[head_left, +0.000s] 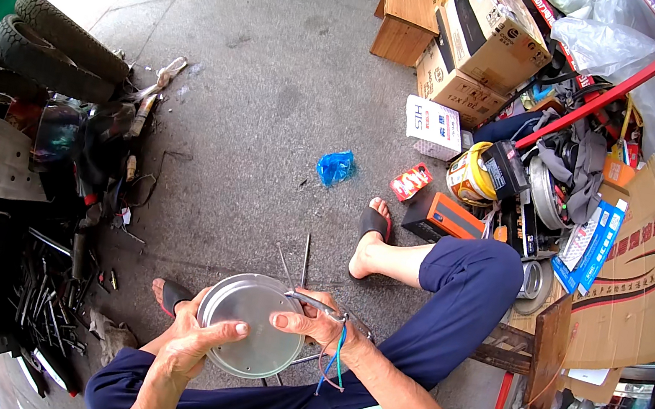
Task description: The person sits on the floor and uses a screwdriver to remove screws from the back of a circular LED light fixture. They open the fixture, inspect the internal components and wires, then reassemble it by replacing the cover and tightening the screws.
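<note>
A round, pale metal-looking disc with a rim sits low in front of me, held between both hands. My left hand is closed around its left side, thumb on the top face. My right hand grips the right side, thumb on the face, with a slim metal piece lying across its fingers. Blue, green and pinkish cords hang by my right wrist. Thin metal rods stick out beyond and below the disc; what they join is hidden.
Old tires and jumbled metal parts lie left. Cardboard boxes, a yellow-lidded tub and packages crowd the right, beside a wooden frame. A blue plastic scrap and a red packet lie on the floor ahead.
</note>
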A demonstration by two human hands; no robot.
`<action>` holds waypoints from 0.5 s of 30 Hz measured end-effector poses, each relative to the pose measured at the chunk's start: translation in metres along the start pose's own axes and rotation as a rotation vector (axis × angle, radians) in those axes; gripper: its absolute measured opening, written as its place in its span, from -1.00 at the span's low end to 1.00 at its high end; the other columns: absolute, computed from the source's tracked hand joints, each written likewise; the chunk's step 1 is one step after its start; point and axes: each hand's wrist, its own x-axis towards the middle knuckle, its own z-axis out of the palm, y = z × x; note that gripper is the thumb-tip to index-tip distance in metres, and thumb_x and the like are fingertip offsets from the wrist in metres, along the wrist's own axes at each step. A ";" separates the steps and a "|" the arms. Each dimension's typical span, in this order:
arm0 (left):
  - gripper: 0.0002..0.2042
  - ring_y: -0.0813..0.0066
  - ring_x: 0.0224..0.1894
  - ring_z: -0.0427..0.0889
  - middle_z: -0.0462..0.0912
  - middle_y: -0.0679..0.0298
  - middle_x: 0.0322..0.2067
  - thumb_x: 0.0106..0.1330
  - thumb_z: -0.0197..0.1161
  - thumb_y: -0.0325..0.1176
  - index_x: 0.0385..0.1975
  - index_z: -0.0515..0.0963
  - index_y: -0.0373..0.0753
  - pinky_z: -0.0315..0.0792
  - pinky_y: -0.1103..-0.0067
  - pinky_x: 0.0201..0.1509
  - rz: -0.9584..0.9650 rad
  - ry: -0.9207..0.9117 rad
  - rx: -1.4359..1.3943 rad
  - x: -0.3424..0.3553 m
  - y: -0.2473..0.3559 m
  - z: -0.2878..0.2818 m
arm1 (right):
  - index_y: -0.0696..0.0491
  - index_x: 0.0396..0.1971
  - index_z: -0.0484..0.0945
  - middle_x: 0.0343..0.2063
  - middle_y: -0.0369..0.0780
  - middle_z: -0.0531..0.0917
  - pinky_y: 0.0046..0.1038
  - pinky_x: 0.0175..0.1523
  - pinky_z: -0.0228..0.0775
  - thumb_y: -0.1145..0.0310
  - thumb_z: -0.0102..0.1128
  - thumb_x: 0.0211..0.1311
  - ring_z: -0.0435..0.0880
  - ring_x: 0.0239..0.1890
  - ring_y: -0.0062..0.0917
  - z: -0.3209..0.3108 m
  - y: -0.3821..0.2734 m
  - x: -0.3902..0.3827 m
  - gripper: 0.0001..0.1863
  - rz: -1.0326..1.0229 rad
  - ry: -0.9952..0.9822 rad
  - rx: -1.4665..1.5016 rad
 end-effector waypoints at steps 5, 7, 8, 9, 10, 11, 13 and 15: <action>-0.36 0.37 -0.18 0.57 0.58 0.11 -0.23 -0.21 0.48 -0.38 -0.05 0.40 -0.43 0.43 0.50 -0.03 0.078 -0.035 0.011 -0.001 -0.001 0.004 | 0.15 -0.35 0.51 -0.57 -0.42 0.47 -0.71 -0.49 0.13 0.04 0.34 0.00 0.37 -0.54 -0.82 -0.004 0.001 0.002 -0.55 -0.045 -0.034 0.000; -0.38 0.39 -0.19 0.57 0.58 0.12 -0.23 -0.21 0.48 -0.39 -0.05 0.41 -0.42 0.43 0.50 -0.03 0.045 -0.009 -0.015 -0.003 0.003 0.004 | 0.15 -0.35 0.51 -0.57 -0.42 0.48 -0.72 -0.52 0.12 0.03 0.33 0.00 0.38 -0.55 -0.82 -0.001 -0.003 0.003 -0.54 -0.032 -0.035 0.000; -0.38 0.39 -0.19 0.57 0.58 0.13 -0.23 -0.20 0.47 -0.39 -0.05 0.41 -0.41 0.43 0.50 -0.03 0.026 0.005 -0.028 -0.005 0.005 0.004 | 0.15 -0.34 0.52 -0.57 -0.42 0.49 -0.73 -0.53 0.13 0.02 0.33 0.00 0.39 -0.56 -0.82 0.001 -0.001 0.004 -0.54 0.010 -0.019 0.068; -0.40 0.41 -0.20 0.57 0.59 0.15 -0.24 -0.20 0.47 -0.40 -0.07 0.43 -0.40 0.43 0.49 -0.03 -0.001 0.031 -0.077 -0.006 0.005 0.002 | 0.15 -0.34 0.52 -0.57 -0.42 0.49 -0.73 -0.55 0.13 0.01 0.32 0.00 0.40 -0.56 -0.81 0.004 0.003 0.007 -0.53 0.055 -0.004 0.135; -0.43 0.43 -0.23 0.57 0.59 0.16 -0.27 -0.17 0.45 -0.40 -0.08 0.43 -0.39 0.45 0.52 -0.08 0.017 0.056 -0.094 -0.005 0.006 -0.001 | 0.15 -0.33 0.52 -0.57 -0.42 0.50 -0.74 -0.56 0.13 0.00 0.32 0.01 0.41 -0.57 -0.81 0.007 0.009 0.011 -0.52 0.101 0.011 0.200; -0.45 0.44 -0.25 0.57 0.59 0.16 -0.28 -0.15 0.43 -0.40 -0.09 0.44 -0.40 0.46 0.53 -0.11 0.041 0.064 -0.107 -0.005 0.008 -0.008 | 0.15 -0.26 0.51 -0.51 -0.33 0.58 -0.76 -0.66 0.06 -0.02 0.27 0.05 0.34 -0.68 -0.85 0.007 0.026 0.017 -0.50 0.111 0.054 0.271; -0.49 0.45 -0.28 0.57 0.58 0.17 -0.30 -0.10 0.41 -0.37 -0.11 0.45 -0.41 0.48 0.55 -0.16 0.117 0.139 -0.127 -0.010 0.019 -0.022 | 0.16 -0.21 0.49 -0.44 -0.24 0.62 -0.78 -0.70 -0.01 -0.01 0.24 0.09 0.24 -0.74 -0.89 0.002 0.021 0.017 -0.50 0.056 -0.020 0.392; -0.55 0.46 -0.29 0.57 0.58 0.18 -0.31 -0.05 0.38 -0.34 -0.15 0.46 -0.42 0.48 0.56 -0.18 0.251 0.275 -0.161 -0.023 0.045 -0.036 | 0.17 -0.13 0.45 -0.33 -0.10 0.64 -0.81 -0.76 -0.14 0.03 0.18 0.15 0.06 -0.82 -0.95 -0.007 0.012 0.020 -0.50 0.054 -0.002 0.388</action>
